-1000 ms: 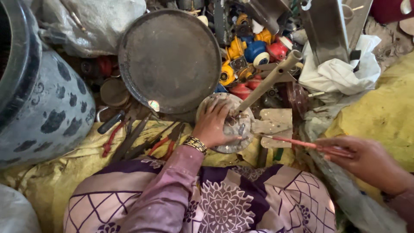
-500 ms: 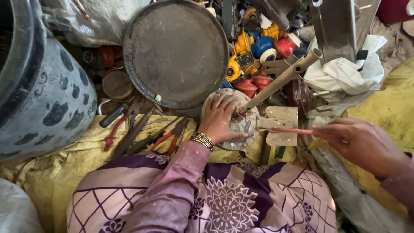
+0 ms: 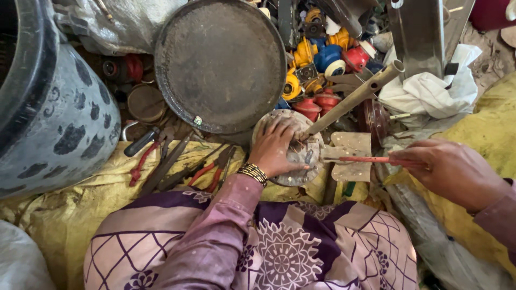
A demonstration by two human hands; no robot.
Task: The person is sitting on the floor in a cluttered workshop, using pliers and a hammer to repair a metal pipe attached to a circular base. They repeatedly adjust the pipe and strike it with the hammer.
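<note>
**Two hands at a worn metal disc amid workshop clutter**

The left hand (image 3: 277, 147) lies flat with its fingers spread on a round, grey, corroded metal disc (image 3: 301, 161) that sits just below the middle of the view. A band of thin gold-coloured bangles (image 3: 252, 173) circles that wrist, above a mauve sleeve. From the disc a long, dull tan metal tube (image 3: 355, 99) slants away toward 1 o'clock, its open end near a crumpled white cloth (image 3: 430, 91).

At 3 o'clock from the disc, the right hand (image 3: 451, 172) has its fingers pressed together around the end of a thin red rod (image 3: 371, 159). The rod runs level toward 9 o'clock, and its tip reaches the edge of the disc, passing over a flat pale metal plate (image 3: 352, 156).

At 11 o'clock from the disc leans a large round dark iron pan (image 3: 220, 62), its rim close to the left hand's fingertips. At 12 o'clock beyond the disc lies a heap of small yellow, blue and red parts (image 3: 322, 53). At 9 o'clock, red-handled pliers (image 3: 209, 172) and other dark hand tools rest on a yellow sheet (image 3: 70, 215). Far out at 9 o'clock stands a big grey plastic drum with dark blotches (image 3: 59, 129). At 6 o'clock a purple and cream patterned cloth (image 3: 279, 247) covers the person's lap.
</note>
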